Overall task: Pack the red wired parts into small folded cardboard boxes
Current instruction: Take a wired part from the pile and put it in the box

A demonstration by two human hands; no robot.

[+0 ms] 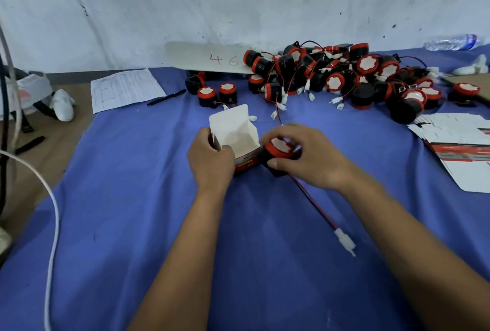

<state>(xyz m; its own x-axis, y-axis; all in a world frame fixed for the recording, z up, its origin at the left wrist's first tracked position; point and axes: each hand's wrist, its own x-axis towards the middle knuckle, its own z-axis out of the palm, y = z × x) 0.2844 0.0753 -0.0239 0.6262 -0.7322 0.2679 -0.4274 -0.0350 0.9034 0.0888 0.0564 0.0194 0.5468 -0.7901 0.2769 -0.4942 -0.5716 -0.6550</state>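
Left hand (209, 157) grips the open cardboard box (236, 139), steadying its mouth upward. Right hand (305, 157) curls around a red wired part (279, 151) just beside it, probably ready to drop in; its wire (315, 206) trails loose.

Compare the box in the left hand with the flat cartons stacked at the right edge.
The box in the left hand is folded up, lid open; the flat cartons lie unfolded. The box is gripped; the cartons lie untouched on the blue cloth. Both show white card with red print.

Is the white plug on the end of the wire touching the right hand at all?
Apart. The head view shows the white plug lying on the blue cloth, well clear of the right hand.
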